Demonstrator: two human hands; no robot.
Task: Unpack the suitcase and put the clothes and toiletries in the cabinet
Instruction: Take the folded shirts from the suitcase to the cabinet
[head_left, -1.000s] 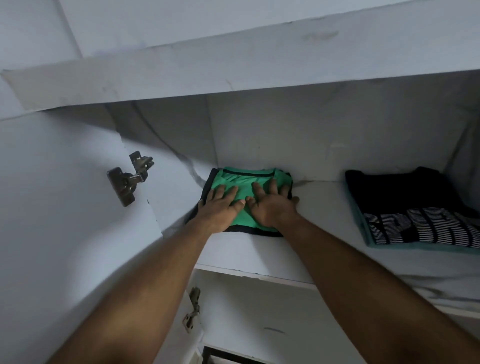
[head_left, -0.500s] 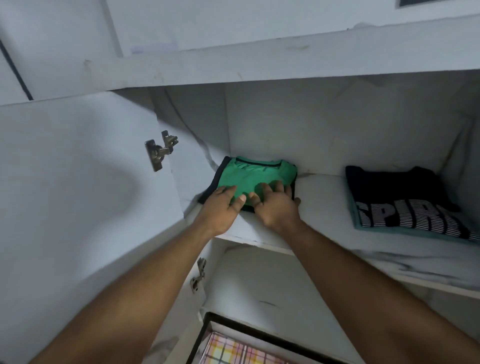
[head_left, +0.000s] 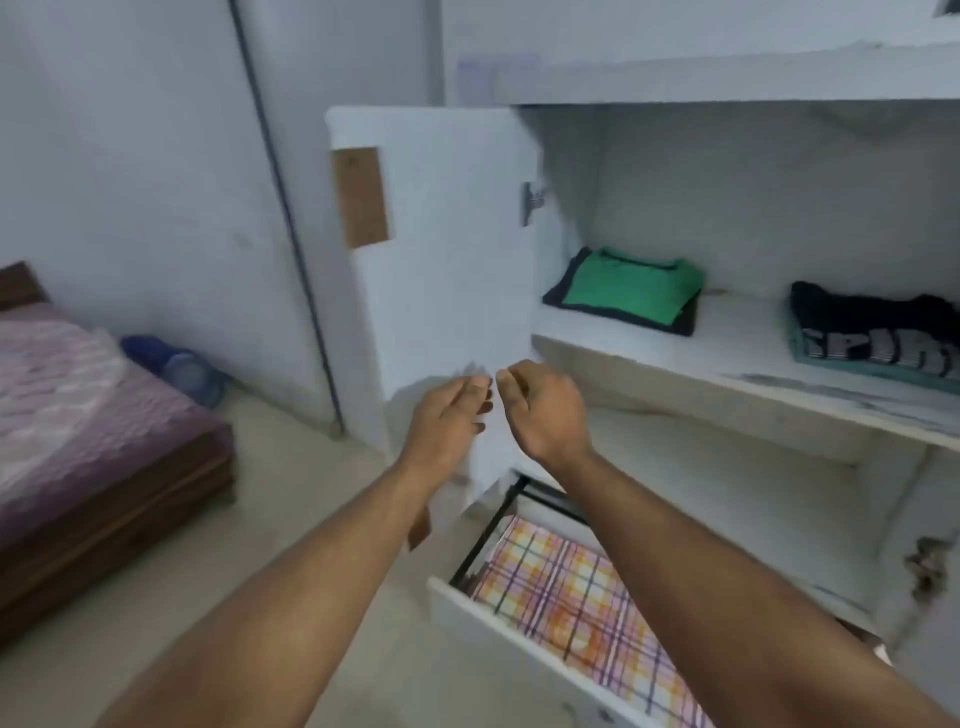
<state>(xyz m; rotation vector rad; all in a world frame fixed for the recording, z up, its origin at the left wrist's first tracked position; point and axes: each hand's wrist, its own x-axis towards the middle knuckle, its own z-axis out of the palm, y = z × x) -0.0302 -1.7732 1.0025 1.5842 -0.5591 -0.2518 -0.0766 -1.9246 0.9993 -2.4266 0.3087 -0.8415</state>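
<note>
A folded green garment (head_left: 626, 288) with dark trim lies at the left end of the white cabinet shelf (head_left: 727, 358). A folded black shirt (head_left: 878, 332) with striped white letters lies further right on the same shelf. My left hand (head_left: 449, 415) and my right hand (head_left: 543, 405) hang in the air in front of the cabinet, below and left of the green garment. Both hold nothing. The left hand's fingers are loosely apart, the right hand's fingers curl inward. No suitcase is in view.
The white cabinet door (head_left: 441, 270) stands open just behind my hands. Below, an open drawer (head_left: 519, 623) holds a checked orange and purple cloth (head_left: 576, 587). A bed with a purple cover (head_left: 78, 415) stands at the left, with a blue object (head_left: 176, 364) on the floor beside it.
Both hands have let go of the green garment and pulled back from the shelf. The view has drawn away and turned left, so the door, drawer and bed now show.
</note>
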